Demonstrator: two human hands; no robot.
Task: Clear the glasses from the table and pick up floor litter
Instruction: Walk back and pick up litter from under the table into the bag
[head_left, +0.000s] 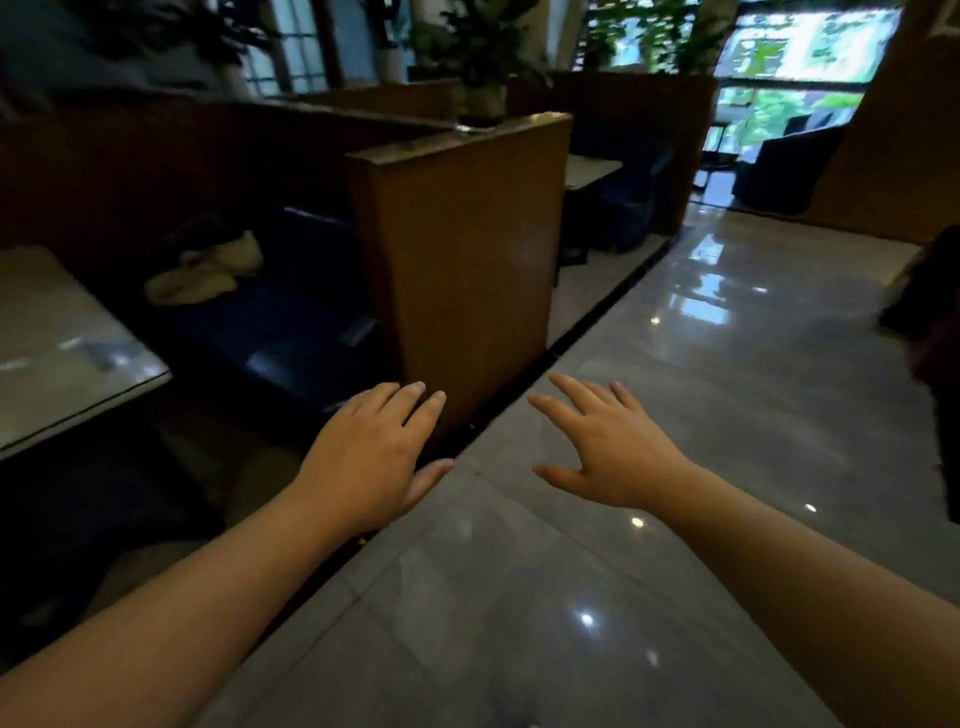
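Both hands, left hand (363, 457) and right hand (613, 457), were spread and empty; the worktop (57, 338) lay far left, nearer the left hand, with no glasses visible.

light: dim indoors, daylight entered through far windows (795, 57) | glare: bright spots and window reflections lay on glossy floor (701, 291) | shadow: booth seat (291, 312) nearly black | quality: soft blur, edges bent by wide-angle lens
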